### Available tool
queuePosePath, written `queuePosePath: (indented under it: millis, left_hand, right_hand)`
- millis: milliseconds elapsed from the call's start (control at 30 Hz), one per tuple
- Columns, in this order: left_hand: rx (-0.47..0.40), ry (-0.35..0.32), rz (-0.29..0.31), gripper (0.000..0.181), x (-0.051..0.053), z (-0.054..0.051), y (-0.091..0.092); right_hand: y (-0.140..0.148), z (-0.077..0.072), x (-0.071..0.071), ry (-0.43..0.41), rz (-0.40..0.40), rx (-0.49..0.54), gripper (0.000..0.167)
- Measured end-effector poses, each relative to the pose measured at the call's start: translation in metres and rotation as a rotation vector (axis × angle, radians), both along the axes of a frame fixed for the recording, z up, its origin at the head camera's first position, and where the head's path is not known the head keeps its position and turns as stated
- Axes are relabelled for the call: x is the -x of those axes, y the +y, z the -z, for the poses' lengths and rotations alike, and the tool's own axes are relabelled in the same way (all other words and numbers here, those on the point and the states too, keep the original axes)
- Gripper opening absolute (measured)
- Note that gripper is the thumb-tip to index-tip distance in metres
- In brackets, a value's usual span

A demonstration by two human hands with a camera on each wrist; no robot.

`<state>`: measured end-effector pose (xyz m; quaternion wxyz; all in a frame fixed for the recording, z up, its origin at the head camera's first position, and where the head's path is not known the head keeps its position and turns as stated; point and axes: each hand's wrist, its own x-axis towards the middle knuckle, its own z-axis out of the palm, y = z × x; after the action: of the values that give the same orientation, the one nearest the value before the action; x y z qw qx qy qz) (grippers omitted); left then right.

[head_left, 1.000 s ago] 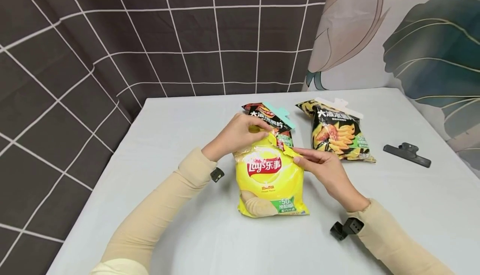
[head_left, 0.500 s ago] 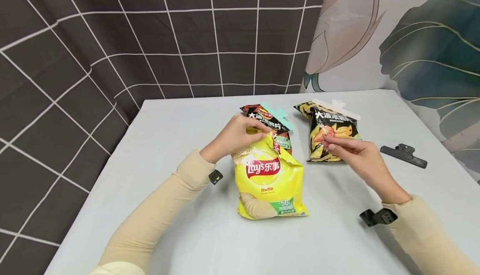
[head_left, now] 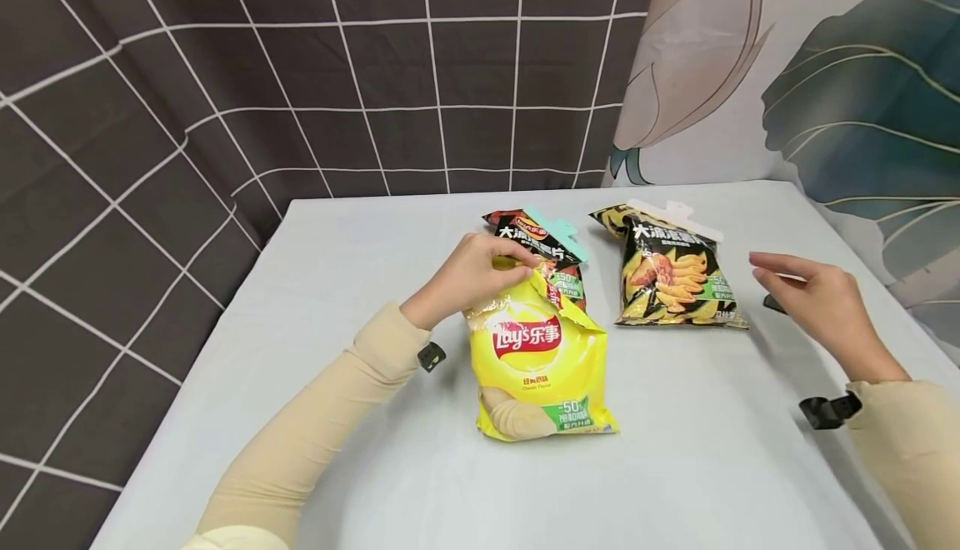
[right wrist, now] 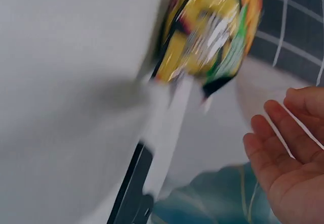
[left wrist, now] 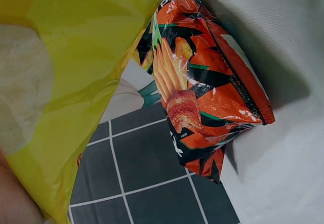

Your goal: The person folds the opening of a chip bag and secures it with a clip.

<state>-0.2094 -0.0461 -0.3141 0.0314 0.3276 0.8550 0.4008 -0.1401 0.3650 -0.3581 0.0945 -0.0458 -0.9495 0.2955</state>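
A yellow Lay's chip bag [head_left: 536, 367] stands upright on the table, its top folded over. My left hand [head_left: 476, 275] pinches that folded top at its left end. In the head view my right hand [head_left: 825, 300] hovers above the black bag clip [head_left: 774, 304] and covers most of it. The right wrist view shows the fingers [right wrist: 276, 133] loosely extended and holding nothing, with the black clip [right wrist: 132, 183] lying apart from them on the table.
Behind the yellow bag sits a black-and-red chip bag [head_left: 525, 229] with a teal clip [head_left: 558, 233]. To its right lies a black-and-yellow chip bag [head_left: 671, 275] with a white clip [head_left: 675, 218]. A dark gridded curtain [head_left: 390, 67] hangs beyond the table [head_left: 360, 267].
My right hand has let go of the yellow bag's folded top and moved right, past the black-and-yellow bag, to over the black clip. The left hand stays in place on the bag.
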Motion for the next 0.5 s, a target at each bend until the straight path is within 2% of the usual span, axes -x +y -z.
queuePosePath:
  millis: [100, 267, 500]
  left_hand:
    - [-0.003, 0.005, 0.001, 0.015, -0.001, 0.0, -0.001]
    - [-0.004, 0.007, -0.001, 0.015, -0.002, -0.001, -0.001]
    - [-0.002, -0.01, -0.018, 0.014, -0.003, 0.0, -0.001]
  right_hand:
    - [0.012, 0.004, 0.004, -0.061, -0.013, -0.058, 0.048]
    - [0.032, 0.013, 0.008, -0.108, -0.039, -0.136, 0.048]
    - [0.061, 0.022, 0.013, -0.216, -0.052, -0.201, 0.048]
